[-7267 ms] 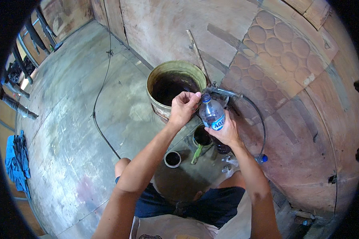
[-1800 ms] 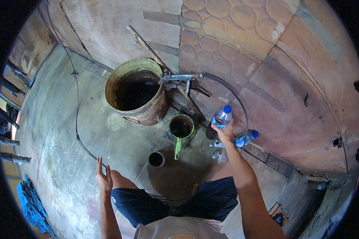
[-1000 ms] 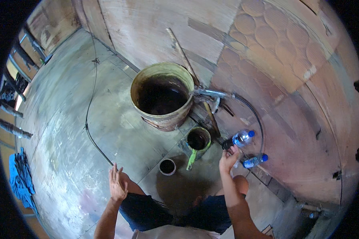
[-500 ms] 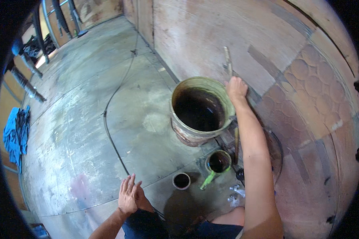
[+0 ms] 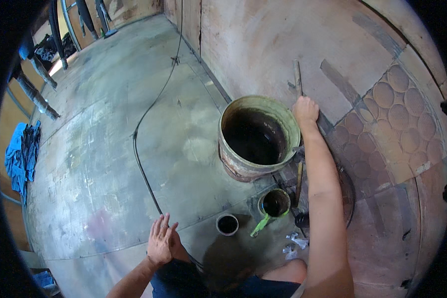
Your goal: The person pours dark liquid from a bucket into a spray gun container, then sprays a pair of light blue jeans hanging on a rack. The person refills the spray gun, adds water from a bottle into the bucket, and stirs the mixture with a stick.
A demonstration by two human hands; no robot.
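Observation:
My right hand (image 5: 306, 110) is closed around a stick (image 5: 297, 78) beside the far right rim of a large, stained bucket (image 5: 232, 168). The stick's upper end points up past my fist, in front of the wall. Dark liquid (image 5: 253, 144) fills part of the bucket. My left hand (image 5: 162, 243) lies open by my knee, holding nothing, its fingers stretched out. Between the bucket and my legs stand a small tub (image 5: 261, 202) with dark contents and a green-handled tool (image 5: 259, 226) across its rim, and a small cup (image 5: 228, 233) of dark liquid.
A dark cable (image 5: 143, 166) runs along the worn floor (image 5: 99, 174). Another wooden stick (image 5: 299, 184) and crumpled clear plastic (image 5: 297, 241) lie near my right forearm. A patchy wall (image 5: 263, 49) rises behind the bucket. Blue cloth (image 5: 20, 159) hangs at the left.
The view has shifted slightly, so the bucket and my right hand appear a little farther right. My right hand stays on the stick, and the left hand keeps its place.

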